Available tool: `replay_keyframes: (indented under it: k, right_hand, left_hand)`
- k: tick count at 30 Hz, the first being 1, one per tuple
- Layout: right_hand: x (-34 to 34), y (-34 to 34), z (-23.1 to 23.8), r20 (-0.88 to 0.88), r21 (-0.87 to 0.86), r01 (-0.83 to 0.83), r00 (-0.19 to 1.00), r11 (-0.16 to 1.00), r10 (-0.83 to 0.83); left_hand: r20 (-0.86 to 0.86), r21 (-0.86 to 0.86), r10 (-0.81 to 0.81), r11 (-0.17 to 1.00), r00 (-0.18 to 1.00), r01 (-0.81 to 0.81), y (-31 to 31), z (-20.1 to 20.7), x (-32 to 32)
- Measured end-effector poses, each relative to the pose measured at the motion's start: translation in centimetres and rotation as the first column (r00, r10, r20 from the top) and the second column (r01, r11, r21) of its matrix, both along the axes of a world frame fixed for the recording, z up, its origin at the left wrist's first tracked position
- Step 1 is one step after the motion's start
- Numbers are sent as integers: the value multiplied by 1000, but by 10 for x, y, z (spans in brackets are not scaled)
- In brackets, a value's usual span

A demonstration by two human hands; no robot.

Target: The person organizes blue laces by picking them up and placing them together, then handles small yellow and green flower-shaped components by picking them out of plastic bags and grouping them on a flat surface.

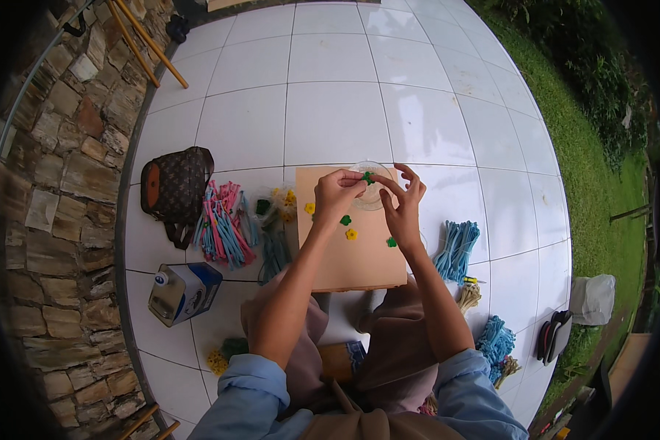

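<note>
Between the thumb and fingertips of my left hand (339, 193) is a small green flower-shaped piece (367, 177). My right hand (405, 198) has its fingers apart, and its index fingertip reaches to the green piece. Both hands are above a clear round dish (372, 199) at the far edge of a light brown board (337, 268). On the board lie a green flower piece (345, 220), a yellow flower piece (352, 235) and another yellow one (310, 208) by the left edge. One more green piece (391, 242) sits near my right wrist.
Left of the board are pink and blue bundled strands (227, 224), a brown patterned bag (177, 187) and a metal can (185, 293). Blue bundles (457, 249) and a yellow-handled tool (473, 280) lie to the right on white tiles (337, 110). A stone wall (59, 279) borders the left.
</note>
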State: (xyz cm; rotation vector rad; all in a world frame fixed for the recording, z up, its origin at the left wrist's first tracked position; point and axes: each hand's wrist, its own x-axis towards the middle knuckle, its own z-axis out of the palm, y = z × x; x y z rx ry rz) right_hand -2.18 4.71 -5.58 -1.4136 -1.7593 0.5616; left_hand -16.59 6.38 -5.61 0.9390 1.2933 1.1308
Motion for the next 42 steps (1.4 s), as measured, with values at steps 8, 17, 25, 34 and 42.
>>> replay_keyframes:
  k: [8,17,25,34,42]
  right_hand:
    - [-13,-5,5,323,293,23,939,956,-121]
    - [-12,0,9,414,460,14,881,888,-228]
    - [-9,1,11,399,497,7,886,868,-236]
    - [-7,-1,15,301,401,68,932,914,-201]
    - [54,-12,-35,-44,-289,-151,989,945,144]
  left_hand:
    - [142,-53,-2,999,990,10,2,-5,-2]
    - [244,-85,-37,995,969,60,-1,2,0]
    - [304,-35,-24,999,952,36,-2,0,0]
    - [218,-23,-58,998,974,65,-3,5,-1]
    - [-771,-162,-327,931,547,328,-22,-42,-40]
